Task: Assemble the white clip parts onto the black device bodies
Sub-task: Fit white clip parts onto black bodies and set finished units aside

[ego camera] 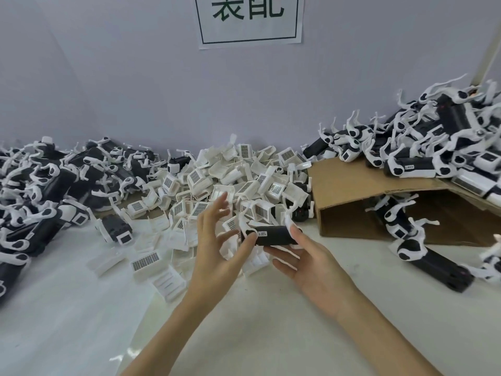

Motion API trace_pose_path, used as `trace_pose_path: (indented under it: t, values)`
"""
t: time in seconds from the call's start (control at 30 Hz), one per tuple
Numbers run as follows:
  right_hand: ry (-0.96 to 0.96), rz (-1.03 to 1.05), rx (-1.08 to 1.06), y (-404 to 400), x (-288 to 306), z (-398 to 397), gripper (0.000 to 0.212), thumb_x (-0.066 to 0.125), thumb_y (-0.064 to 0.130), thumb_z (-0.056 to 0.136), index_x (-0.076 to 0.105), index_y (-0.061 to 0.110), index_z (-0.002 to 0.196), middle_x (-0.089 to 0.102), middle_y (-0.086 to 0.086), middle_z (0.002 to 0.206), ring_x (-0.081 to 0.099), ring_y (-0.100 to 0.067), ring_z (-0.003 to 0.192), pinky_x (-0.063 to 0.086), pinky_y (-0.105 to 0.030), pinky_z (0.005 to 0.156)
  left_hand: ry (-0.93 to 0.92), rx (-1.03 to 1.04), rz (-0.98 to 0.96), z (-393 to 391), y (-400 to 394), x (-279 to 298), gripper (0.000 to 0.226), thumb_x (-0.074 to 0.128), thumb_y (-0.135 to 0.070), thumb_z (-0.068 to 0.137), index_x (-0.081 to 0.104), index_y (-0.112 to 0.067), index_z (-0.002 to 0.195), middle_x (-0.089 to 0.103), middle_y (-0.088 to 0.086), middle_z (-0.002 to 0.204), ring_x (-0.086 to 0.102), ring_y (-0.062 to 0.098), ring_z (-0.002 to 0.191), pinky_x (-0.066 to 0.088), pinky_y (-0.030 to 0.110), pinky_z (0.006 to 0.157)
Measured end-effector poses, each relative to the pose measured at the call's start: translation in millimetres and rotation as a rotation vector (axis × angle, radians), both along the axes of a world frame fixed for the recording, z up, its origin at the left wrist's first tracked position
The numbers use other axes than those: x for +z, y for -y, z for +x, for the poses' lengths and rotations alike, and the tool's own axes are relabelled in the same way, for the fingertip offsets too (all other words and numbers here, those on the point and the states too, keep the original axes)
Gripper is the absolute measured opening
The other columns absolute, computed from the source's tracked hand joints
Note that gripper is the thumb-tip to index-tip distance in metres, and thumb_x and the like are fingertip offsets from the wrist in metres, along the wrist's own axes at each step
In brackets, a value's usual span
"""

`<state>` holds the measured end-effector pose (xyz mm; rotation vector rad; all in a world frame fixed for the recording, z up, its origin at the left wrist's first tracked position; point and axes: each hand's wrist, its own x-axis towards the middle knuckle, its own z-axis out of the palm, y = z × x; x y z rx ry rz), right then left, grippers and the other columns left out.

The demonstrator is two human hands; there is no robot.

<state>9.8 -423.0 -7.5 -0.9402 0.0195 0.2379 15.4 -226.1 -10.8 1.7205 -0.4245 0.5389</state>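
Right hand (311,263) grips a black device body (272,236) from beneath, held above the near-centre tabletop (257,321); fingers curl round its underside. Left hand (217,240) is open, fingers spread, thumb tip touching the body's left end. White clip parts (230,180) lie heaped just beyond the hands. Bodies already fitted with white parts appear piled at far left (40,185) and on the cardboard box (360,191) at right. Judgement: body is rigid, light, smooth-sided, liable to slip; hold across its middle. Clips appear thin plastic with slender tabs, likely brittle; take them by the solid block, not the tabs.
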Motion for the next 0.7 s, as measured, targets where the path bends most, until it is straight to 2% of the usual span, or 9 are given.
trace_pose_path:
  t: [0.07,0.17,0.23,0.37,0.47,0.57,0.6,0.7]
  values:
    - [0.013,-0.01,-0.008,0,0,0,0.06,0.073,0.039,0.092,0.061,0.004,0.139,0.071,-0.017,0.131,0.071,-0.031,0.119,0.059,-0.035,0.087,-0.185,-0.052,-0.101,-1,0,1,0.076,0.077,-0.049,0.089,0.039,-0.043,0.155,0.055,-0.009,0.144,0.058,0.004,0.131,0.054,0.021,0.1]
    - [0.045,-0.063,-0.017,-1,1,-1,0.063,0.073,0.041,0.091,0.058,0.007,0.141,0.071,-0.013,0.131,0.071,-0.03,0.119,0.055,-0.038,0.091,-0.387,-0.154,-0.159,2,0,1,0.06,0.073,-0.061,0.089,0.053,-0.039,0.142,0.077,-0.002,0.118,0.075,0.015,0.109,0.053,0.033,0.102]
    - [0.058,-0.079,-0.025,-2,1,-3,0.063,0.074,0.043,0.088,0.059,0.011,0.14,0.072,-0.012,0.129,0.072,-0.03,0.117,0.056,-0.037,0.089,-0.385,-0.157,-0.16,3,-1,0,0.057,0.07,-0.059,0.087,0.058,-0.039,0.138,0.079,-0.002,0.113,0.075,0.016,0.109,0.048,0.029,0.099]
    - [0.166,-0.176,-0.045,-1,4,-6,0.061,0.071,0.043,0.088,0.056,0.016,0.141,0.073,-0.008,0.129,0.073,-0.026,0.115,0.059,-0.026,0.076,-0.315,-0.149,-0.159,2,-8,4,0.052,0.073,-0.049,0.091,0.061,-0.04,0.141,0.079,-0.004,0.116,0.072,0.009,0.115,0.054,0.015,0.092]
    - [0.181,-0.179,-0.057,-2,7,-7,0.064,0.074,0.045,0.085,0.056,0.019,0.141,0.073,-0.01,0.129,0.074,-0.027,0.113,0.059,-0.025,0.074,-0.323,-0.203,-0.154,2,-14,9,0.061,0.072,-0.058,0.088,0.057,-0.046,0.145,0.076,-0.008,0.126,0.069,0.009,0.123,0.054,0.022,0.099]
    - [0.157,-0.157,-0.067,-3,9,-9,0.068,0.075,0.049,0.081,0.059,0.018,0.14,0.074,-0.01,0.127,0.074,-0.027,0.112,0.059,-0.025,0.074,-0.338,-0.234,-0.141,1,-11,8,0.061,0.076,-0.064,0.086,0.054,-0.056,0.142,0.073,-0.016,0.126,0.068,0.006,0.122,0.052,0.014,0.095]
    - [0.159,-0.156,-0.072,-3,10,-9,0.068,0.074,0.05,0.081,0.06,0.018,0.139,0.074,-0.008,0.126,0.073,-0.026,0.113,0.06,-0.025,0.074,-0.343,-0.243,-0.137,0,-10,6,0.06,0.078,-0.064,0.084,0.055,-0.059,0.139,0.073,-0.014,0.126,0.069,0.007,0.121,0.052,0.013,0.094]
    - [0.181,-0.129,-0.095,0,12,-10,0.066,0.082,0.045,0.079,0.061,0.026,0.139,0.074,-0.005,0.127,0.071,-0.026,0.118,0.06,-0.025,0.076,-0.371,-0.271,-0.114,0,-10,3,0.063,0.081,-0.063,0.078,0.053,-0.065,0.134,0.069,-0.005,0.137,0.069,0.012,0.123,0.054,0.021,0.096]
